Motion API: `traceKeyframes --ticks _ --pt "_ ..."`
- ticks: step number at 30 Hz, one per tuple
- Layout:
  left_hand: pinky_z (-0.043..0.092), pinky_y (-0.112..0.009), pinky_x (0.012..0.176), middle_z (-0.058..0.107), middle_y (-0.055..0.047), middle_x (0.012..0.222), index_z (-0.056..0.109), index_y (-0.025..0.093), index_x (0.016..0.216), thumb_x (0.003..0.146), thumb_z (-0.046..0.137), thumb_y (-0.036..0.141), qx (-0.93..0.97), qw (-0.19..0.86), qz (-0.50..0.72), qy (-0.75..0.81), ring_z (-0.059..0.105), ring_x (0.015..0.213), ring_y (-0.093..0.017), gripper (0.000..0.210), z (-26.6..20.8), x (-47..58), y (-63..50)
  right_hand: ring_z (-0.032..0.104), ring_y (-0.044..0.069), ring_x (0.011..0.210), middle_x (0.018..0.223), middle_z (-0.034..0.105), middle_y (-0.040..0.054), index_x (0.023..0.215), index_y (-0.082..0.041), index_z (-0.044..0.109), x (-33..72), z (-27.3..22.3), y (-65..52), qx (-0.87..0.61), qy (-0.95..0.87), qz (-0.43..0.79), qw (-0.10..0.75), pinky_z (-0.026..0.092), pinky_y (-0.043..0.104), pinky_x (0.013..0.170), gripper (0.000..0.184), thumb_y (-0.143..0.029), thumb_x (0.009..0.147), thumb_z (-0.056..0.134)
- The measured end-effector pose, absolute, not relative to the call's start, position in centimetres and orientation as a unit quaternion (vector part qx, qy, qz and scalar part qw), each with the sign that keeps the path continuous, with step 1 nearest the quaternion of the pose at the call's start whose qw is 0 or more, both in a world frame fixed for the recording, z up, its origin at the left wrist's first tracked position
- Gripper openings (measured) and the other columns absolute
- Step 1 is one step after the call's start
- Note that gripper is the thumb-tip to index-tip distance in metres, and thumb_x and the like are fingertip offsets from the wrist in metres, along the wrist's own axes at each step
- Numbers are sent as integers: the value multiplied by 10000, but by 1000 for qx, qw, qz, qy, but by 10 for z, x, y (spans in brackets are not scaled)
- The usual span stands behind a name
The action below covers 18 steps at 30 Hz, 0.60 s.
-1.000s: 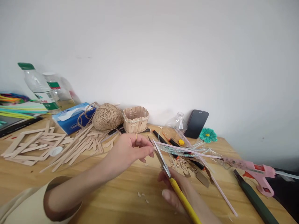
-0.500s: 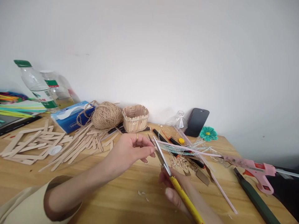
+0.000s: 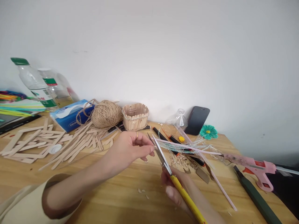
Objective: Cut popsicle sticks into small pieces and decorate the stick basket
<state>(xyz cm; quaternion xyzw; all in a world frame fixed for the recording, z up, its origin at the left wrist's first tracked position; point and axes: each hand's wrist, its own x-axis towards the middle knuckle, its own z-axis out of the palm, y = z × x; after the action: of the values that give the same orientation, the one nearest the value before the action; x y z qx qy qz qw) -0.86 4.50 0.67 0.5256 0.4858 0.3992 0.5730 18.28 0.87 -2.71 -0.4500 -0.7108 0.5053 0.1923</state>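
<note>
Wooden table (image 3: 112, 193) by a white wall: beside the twine ball (image 3: 106, 114), her left hand (image 3: 130, 147) pinches a thin, light pink straw (image 3: 187, 147), easily bent; right hand (image 3: 179, 191) grips yellow-handled scissors (image 3: 174, 180), blades parted.

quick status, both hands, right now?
Left hand: fingertips pinched shut on a small piece beside the blades; what it is cannot be told.
Right hand: closed around the yellow-handled scissors, blades slightly apart.

1. One head-worn view, looking forward and slightly down across the wooden table (image 3: 121, 186) toward the white wall (image 3: 163, 56).
2. Close range: both forearms enter from the bottom edge.
</note>
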Motion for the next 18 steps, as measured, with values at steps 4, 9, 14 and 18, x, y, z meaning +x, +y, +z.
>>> traceKeyframes --ticks 4,9,14,18 --pt "467 -181 513 630 15 589 642 144 613 640 633 177 526 567 398 494 540 539 -87 44 8 -9 45 306 134 595 657 329 -31 755 -199 415 180 -27 8 -457 -704 509 192 236 239 514 559 -757 734 374" --pt "447 -169 484 657 12 591 659 149 614 639 634 175 526 566 381 508 524 498 -73 44 11 -10 47 252 116 550 613 282 -52 691 -202 373 177 -27 13 -452 -712 507 180 195 237 479 619 -820 672 346" --pt "442 -167 483 665 13 573 671 154 600 644 638 178 523 563 373 521 520 480 -69 60 11 -11 47 317 124 563 633 353 -37 728 -198 392 178 -26 13 -472 -721 480 165 243 241 503 560 -753 753 328" --pt "429 -160 460 659 16 548 660 155 567 638 635 154 511 556 381 533 519 470 -69 75 10 -9 47 373 140 574 648 418 -14 751 -191 419 182 -29 11 -474 -735 461 149 272 250 512 522 -706 782 339"
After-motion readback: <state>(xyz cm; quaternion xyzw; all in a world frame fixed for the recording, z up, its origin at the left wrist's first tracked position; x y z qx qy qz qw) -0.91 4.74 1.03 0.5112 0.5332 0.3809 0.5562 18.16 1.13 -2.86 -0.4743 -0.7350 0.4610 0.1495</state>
